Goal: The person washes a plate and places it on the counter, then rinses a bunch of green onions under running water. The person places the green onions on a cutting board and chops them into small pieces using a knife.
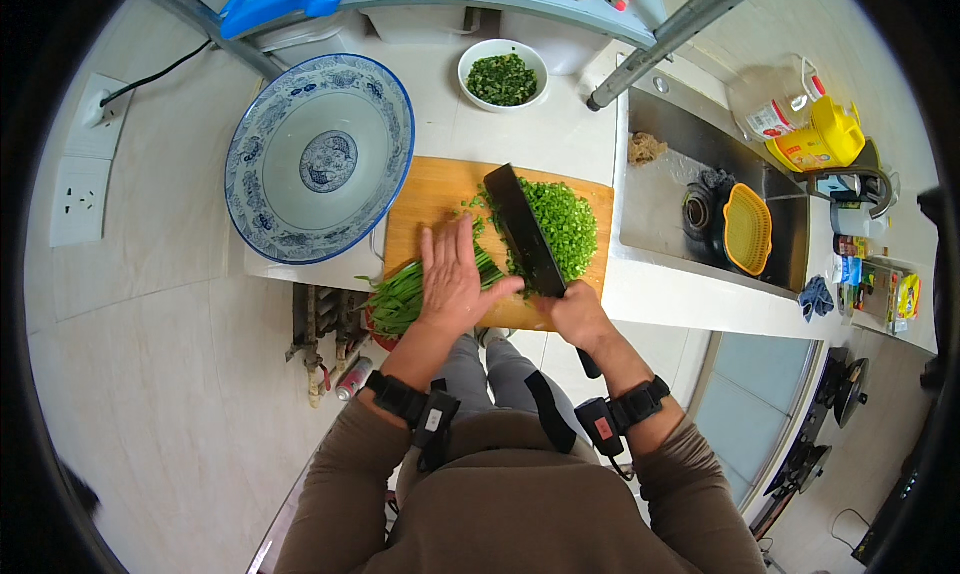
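My right hand (579, 315) is closed on a dark-bladed cleaver (526, 232), whose blade slants up and left across a wooden cutting board (431, 187). To the right of the blade lies a heap of chopped green stalks (564, 225), perhaps garlic chives or scallions. My left hand (454, 277) has its fingers spread, over a bunch of uncut greens (397, 300) at the board's lower left. Whether the palm presses on the bunch cannot be told. A few chopped bits are scattered beyond the fingertips. Part of a red container shows under the bunch's left end.
A large blue-and-white bowl (330, 161) stands left of the board, its rim by the board's edge. Behind is a white bowl of chopped greens (502, 78). To the right, a steel sink (675, 199) holds a yellow basket (748, 229). A metal post (660, 48) rises between bowl and sink.
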`<state>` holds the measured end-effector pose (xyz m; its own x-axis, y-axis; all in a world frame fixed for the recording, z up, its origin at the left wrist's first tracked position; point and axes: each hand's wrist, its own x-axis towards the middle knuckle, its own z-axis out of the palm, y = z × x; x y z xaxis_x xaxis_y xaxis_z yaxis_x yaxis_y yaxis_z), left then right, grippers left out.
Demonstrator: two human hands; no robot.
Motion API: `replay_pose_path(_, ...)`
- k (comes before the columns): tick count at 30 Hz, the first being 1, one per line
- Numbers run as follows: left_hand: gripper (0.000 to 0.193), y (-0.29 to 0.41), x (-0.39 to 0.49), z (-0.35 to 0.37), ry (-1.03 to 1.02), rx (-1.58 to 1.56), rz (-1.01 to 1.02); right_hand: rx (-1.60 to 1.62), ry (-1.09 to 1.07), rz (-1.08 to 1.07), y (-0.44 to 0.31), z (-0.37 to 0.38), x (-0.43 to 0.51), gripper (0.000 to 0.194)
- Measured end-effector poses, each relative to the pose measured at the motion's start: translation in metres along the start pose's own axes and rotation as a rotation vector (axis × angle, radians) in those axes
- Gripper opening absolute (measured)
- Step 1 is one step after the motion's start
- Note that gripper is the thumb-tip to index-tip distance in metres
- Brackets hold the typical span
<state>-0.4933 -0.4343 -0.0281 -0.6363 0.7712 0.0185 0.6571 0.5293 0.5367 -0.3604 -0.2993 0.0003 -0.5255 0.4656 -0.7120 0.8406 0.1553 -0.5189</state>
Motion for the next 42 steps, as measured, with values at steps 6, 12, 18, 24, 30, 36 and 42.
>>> replay_pose_path(6, 0.111, 0.001, -0.015, -0.003, -0.172, 0.194, -0.015, -0.231, 0.0, -0.008, 0.01, 0.007, -0.015, 0.025)
replay_pose_path(12, 0.074, -0.025, -0.015, 0.002, -0.075, 0.252, 0.053, -0.312, -0.081, 0.076, 0.012, 0.011, -0.015, 0.026)
replay_pose_path(18, 0.082, -0.008, 0.006, 0.01, -0.284, 0.177, 0.036, -0.313, -0.053, 0.028, 0.003, 0.001, -0.003, 0.025)
replay_pose_path(24, 0.099, 0.001, 0.006, 0.003, -0.145, 0.184, -0.01, -0.331, 0.012, 0.032, -0.007, 0.0, -0.007, 0.024)
replay_pose_path(30, 0.083, -0.002, 0.007, 0.013, -0.205, 0.188, -0.05, -0.251, 0.066, -0.167, -0.012, -0.006, -0.023, 0.023)
replay_pose_path(36, 0.086, 0.004, 0.003, 0.014, -0.064, 0.259, -0.078, -0.394, 0.079, -0.094, -0.013, -0.001, -0.036, 0.022)
replay_pose_path(42, 0.092, 0.001, -0.001, 0.013, 0.1, 0.165, 0.014, -0.462, 0.07, -0.048, -0.013, 0.005, -0.031, 0.023)
